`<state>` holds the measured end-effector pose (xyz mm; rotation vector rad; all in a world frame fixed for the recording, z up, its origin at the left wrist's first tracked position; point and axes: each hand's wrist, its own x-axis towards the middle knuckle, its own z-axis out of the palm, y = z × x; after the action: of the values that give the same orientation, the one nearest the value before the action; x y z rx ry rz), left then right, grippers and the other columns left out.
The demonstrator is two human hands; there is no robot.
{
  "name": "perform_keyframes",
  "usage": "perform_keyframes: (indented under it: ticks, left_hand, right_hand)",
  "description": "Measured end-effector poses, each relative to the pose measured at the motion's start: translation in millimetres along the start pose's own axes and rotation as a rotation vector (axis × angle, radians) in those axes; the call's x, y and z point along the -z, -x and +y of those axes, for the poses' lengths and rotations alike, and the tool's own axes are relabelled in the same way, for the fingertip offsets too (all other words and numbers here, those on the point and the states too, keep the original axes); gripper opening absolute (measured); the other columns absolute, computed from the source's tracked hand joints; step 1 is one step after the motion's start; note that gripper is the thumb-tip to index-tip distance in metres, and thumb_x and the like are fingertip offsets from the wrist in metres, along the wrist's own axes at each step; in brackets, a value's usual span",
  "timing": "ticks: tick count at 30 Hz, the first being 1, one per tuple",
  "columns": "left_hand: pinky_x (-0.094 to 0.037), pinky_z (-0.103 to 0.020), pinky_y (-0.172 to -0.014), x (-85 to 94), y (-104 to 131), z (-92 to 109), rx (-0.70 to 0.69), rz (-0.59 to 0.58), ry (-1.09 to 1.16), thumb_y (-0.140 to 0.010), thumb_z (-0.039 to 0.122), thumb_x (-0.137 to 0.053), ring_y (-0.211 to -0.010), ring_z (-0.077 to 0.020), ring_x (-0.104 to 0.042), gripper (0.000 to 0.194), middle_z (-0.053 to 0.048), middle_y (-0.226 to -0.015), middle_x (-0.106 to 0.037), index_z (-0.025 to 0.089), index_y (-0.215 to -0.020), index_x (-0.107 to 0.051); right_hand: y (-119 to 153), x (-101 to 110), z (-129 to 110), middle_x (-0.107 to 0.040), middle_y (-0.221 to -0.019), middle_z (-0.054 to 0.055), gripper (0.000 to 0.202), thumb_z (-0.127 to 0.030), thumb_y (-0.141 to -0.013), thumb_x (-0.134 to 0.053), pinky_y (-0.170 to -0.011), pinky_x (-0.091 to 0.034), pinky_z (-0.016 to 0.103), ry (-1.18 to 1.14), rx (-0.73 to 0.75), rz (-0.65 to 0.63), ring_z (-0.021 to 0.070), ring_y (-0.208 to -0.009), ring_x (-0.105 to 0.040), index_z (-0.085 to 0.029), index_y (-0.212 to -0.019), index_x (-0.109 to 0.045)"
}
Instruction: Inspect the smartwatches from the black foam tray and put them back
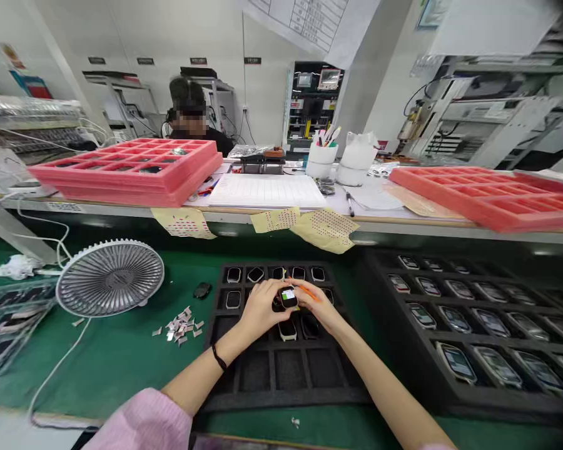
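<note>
Over the black foam tray [258, 400], my left hand [264, 307] is closed on a small dark watch [288, 296] whose screen is lit green and white. My right hand [316, 304] meets it from the other side, its fingers closed round an orange pen-like tool [309, 291] whose tip lies near the watch. Several watches sit in the upper compartments of the tray, among them a pale-framed one [233, 300] at the left and another [288, 330] just below my hands.
Left on the green bench are a round fan [117, 279], small silver pieces [182, 326] and a dark object [202, 290]. Black foam [431, 375] with watches stands right. Pink trays [169, 182] and papers [266, 190] lie on the shelf; a person [192, 119] sits beyond.
</note>
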<state>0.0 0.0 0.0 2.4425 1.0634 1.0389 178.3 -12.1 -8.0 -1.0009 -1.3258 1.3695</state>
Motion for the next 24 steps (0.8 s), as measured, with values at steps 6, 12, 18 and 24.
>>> perform_keyframes:
  ticks: [6, 12, 18, 24]
  left_hand:
    - [-0.044, -0.042, -0.090, -0.9, 2.4, 1.6, -0.006, 0.005, 0.004, -0.072, 0.020, -0.072, -0.105, -0.0257, -0.059, 0.044, -0.006, -0.113, -0.064, 0.022, -0.111, -0.053]
    - [-0.045, -0.040, -0.086, -1.2, 2.8, 1.9, -0.007, 0.020, -0.016, -0.070, 0.017, -0.070, -0.103, -0.0249, -0.060, 0.044, -0.006, -0.111, -0.065, 0.022, -0.110, -0.053]
    - [-0.045, -0.039, -0.085, -2.4, 3.0, 1.0, -0.026, 0.027, -0.026, -0.070, 0.016, -0.069, -0.102, -0.0246, -0.060, 0.044, -0.006, -0.111, -0.065, 0.021, -0.111, -0.053]
    - [-0.044, -0.040, -0.085, -2.1, 2.6, 2.0, -0.015, 0.021, -0.036, -0.070, 0.016, -0.070, -0.102, -0.0255, -0.059, 0.044, -0.006, -0.110, -0.065, 0.021, -0.110, -0.053]
  right_hand:
    - [5.4, -4.3, -9.6, -0.067, -0.115, 0.005, 0.038, -0.038, -0.078, -0.069, -0.100, -0.044, 0.040, 0.030, 0.035, -0.024, 0.0228, -0.108, -0.062, -0.026, -0.114, -0.064]
    - [5.7, -7.2, -11.2, -0.068, -0.112, 0.006, 0.037, -0.038, -0.078, -0.068, -0.096, -0.048, 0.039, 0.009, 0.039, -0.007, 0.0233, -0.107, -0.062, -0.025, -0.113, -0.064]
    - [4.1, -8.8, -4.1, -0.069, -0.105, 0.005, 0.035, -0.037, -0.077, -0.069, -0.091, -0.050, 0.037, -0.016, 0.030, 0.042, 0.0212, -0.097, -0.066, -0.023, -0.108, -0.066]
    - [4.4, -8.0, -2.5, -0.068, -0.109, 0.005, 0.031, -0.039, -0.080, -0.066, -0.090, -0.049, 0.035, -0.070, 0.013, 0.050, 0.0207, -0.097, -0.065, -0.024, -0.107, -0.067]
